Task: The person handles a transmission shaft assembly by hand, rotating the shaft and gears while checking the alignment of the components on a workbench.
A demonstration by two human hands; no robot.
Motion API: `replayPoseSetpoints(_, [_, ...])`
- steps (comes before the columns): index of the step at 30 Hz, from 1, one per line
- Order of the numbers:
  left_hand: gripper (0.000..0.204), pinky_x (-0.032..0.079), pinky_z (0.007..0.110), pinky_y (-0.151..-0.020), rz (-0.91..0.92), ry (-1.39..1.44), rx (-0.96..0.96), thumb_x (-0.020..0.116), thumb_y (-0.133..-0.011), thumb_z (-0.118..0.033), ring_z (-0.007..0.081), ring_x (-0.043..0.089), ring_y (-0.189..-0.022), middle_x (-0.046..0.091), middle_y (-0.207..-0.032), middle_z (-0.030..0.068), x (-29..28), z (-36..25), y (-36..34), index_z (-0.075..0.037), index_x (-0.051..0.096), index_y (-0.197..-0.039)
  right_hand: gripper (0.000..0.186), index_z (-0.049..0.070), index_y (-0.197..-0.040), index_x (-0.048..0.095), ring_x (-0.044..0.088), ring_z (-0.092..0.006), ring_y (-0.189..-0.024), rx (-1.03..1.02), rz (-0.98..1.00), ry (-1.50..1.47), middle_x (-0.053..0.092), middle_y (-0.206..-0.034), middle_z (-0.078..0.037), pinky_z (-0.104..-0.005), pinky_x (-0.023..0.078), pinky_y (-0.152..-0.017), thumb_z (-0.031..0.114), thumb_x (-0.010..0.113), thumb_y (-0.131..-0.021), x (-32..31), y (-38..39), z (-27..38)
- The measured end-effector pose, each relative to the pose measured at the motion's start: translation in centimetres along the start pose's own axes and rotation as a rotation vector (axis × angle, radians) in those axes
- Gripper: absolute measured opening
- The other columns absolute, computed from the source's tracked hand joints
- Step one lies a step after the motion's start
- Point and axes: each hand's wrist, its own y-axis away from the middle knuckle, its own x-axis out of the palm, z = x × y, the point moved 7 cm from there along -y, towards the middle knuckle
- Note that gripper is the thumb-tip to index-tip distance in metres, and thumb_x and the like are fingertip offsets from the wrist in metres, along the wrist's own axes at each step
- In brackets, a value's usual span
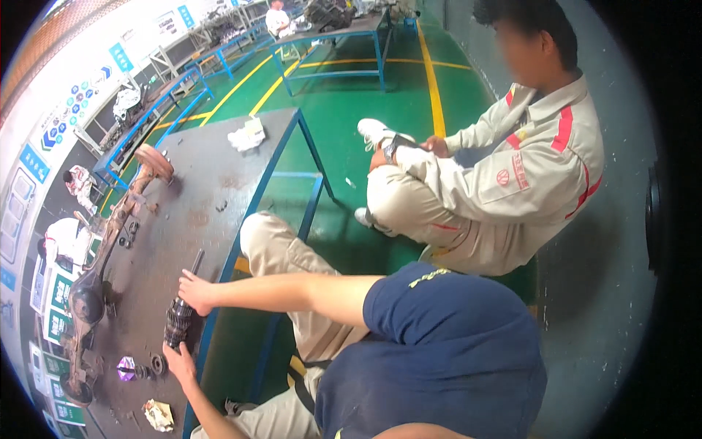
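Note:
A dark gear shaft (178, 322), with several toothed gears stacked on it and a thin bare end pointing up in the picture, lies along the edge of the grey metal workbench (208, 164). My right hand (196, 293) is closed round it, just above the gears. At the opposite end, my left hand (180, 361) grips the lowest part of the gear stack, its fingertips partly hidden. Beside my left hand are dark rings (157, 364) and a purple round piece (126, 369). A crumpled, stained cloth or paper (158, 415) lies lower down.
A long rusty axle (110, 249) runs along the bench's far side, with small dark parts (130, 234) beside it. A white crumpled cloth (247, 134) lies at the upper corner. A seated person (504, 161) in beige workwear is to the right. Other workbenches (344, 33) stand beyond.

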Motion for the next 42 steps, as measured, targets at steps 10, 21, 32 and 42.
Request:
replayPoseSetpoints(10, [0.074, 0.034, 0.040, -0.110, -0.206, -0.048, 0.074, 0.058, -0.089, -0.048, 0.0360, 0.042, -0.132, 0.044, -0.142, 0.0241, -0.7, -1.2, -1.4, 0.002, 0.040, -0.140, 0.030, 0.007, -0.073, 0.069, 0.061, -0.0340, -0.091, -0.031, 0.064, 0.079, 0.065, -0.088, -0.017, -0.0443, 0.048, -0.082, 0.029, 0.076, -0.055, -3.8, -0.6, 0.5])
replayPoseSetpoints(21, [0.089, 0.012, 0.057, -0.115, -0.118, -0.159, -0.026, 0.054, -0.088, -0.053, 0.0314, 0.014, -0.147, 0.014, -0.160, 0.0125, 0.4, -0.1, 1.7, -0.009, 0.012, -0.153, 0.081, -0.006, -0.145, 0.027, 0.019, -0.0380, -0.144, -0.069, -0.019, -0.055, 0.030, -0.149, -0.024, -0.0518, 0.008, -0.118, 0.007, 0.058, -0.071, 1.1, 1.5, -0.2])
replayPoseSetpoints(32, [0.091, 0.019, 0.053, -0.115, -0.135, -0.150, 0.027, 0.063, -0.080, -0.050, 0.0313, 0.028, -0.140, 0.027, -0.153, 0.0146, -0.5, -0.7, 1.8, -0.004, 0.023, -0.148, 0.073, -0.007, -0.137, 0.037, 0.031, -0.0389, -0.138, -0.135, -0.079, -0.074, 0.041, -0.141, -0.024, -0.0507, 0.016, -0.117, 0.003, 0.059, -0.068, 0.1, 0.5, -0.7])
replayPoseSetpoints(42, [0.074, 0.035, 0.048, -0.104, -0.074, -0.045, -0.076, 0.061, -0.081, -0.051, 0.0375, 0.047, -0.125, 0.050, -0.133, 0.0209, -0.1, 0.9, -2.0, -0.001, 0.045, -0.133, 0.039, -0.004, -0.106, 0.055, 0.054, -0.0354, -0.115, -0.125, 0.066, -0.062, 0.062, -0.110, -0.022, -0.0532, 0.019, -0.116, 0.008, 0.056, -0.069, 1.2, -2.8, -2.0])
